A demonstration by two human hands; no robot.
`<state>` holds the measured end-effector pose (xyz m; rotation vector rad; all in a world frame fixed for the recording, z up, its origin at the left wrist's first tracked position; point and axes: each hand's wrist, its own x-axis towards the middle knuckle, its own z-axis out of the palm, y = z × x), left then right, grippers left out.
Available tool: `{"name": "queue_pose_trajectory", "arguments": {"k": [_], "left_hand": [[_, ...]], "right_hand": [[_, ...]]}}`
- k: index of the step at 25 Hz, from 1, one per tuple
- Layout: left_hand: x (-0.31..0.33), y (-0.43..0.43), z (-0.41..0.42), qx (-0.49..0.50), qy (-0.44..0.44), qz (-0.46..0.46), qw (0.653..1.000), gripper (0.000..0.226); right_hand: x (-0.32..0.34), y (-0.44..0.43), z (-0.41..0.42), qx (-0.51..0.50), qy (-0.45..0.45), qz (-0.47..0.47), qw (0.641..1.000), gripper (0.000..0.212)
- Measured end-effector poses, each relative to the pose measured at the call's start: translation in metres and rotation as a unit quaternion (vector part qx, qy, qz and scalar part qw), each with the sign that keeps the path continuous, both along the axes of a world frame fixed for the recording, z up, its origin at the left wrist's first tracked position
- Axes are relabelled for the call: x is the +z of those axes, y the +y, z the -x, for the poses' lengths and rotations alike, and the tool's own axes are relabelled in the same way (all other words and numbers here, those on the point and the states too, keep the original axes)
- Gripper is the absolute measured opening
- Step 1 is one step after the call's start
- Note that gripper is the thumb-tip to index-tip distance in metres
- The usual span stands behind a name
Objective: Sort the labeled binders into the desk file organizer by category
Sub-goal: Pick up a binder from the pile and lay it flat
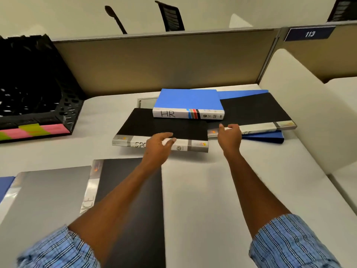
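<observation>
Sleeves nearest; left fingers slack over black binder spine, right fingers slack, empty.

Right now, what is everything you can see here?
File organizer: one, black, far left.
Sticky labels: several, pink and green, on its front edge.
HR binder: one, blue, centre, atop black binders.
Black binders: three, two partly under the HR binder, one nearest.
Grey binder: one, near left.
Other blue binders: two, beneath the right black binder, and far left edge.
Desk: one, white, under everything.
Partition: one, beige, behind the desk.
Number plate: one, blue, top right.
Chairs: at least two, black, beyond the partition.
Hands: two, bare, left over the centre black binder's spine, right beside the right one's.
</observation>
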<state>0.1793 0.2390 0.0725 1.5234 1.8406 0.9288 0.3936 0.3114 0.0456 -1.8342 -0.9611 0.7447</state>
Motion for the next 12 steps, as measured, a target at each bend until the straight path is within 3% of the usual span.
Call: {"name": "queue_pose_trajectory", "arguments": {"k": [4, 8, 12], "left_hand": [[0.009, 0.047, -0.016, 0.075, -0.079, 0.034, 0.994, 0.026], [0.006, 0.081, -0.025, 0.128, -0.139, 0.082, 0.979, 0.030], [0.000, 0.105, -0.025, 0.133, -0.181, 0.098, 0.970, 0.024]], "right_hand": [[0.004, 0.061, -0.020, 0.031, 0.131, 0.097, 0.986, 0.053], [0.002, 0.102, -0.023, 0.008, 0.327, 0.157, 0.932, 0.049], [-0.009, 0.125, -0.019, -0.009, 0.320, 0.163, 0.933, 0.051]]}}
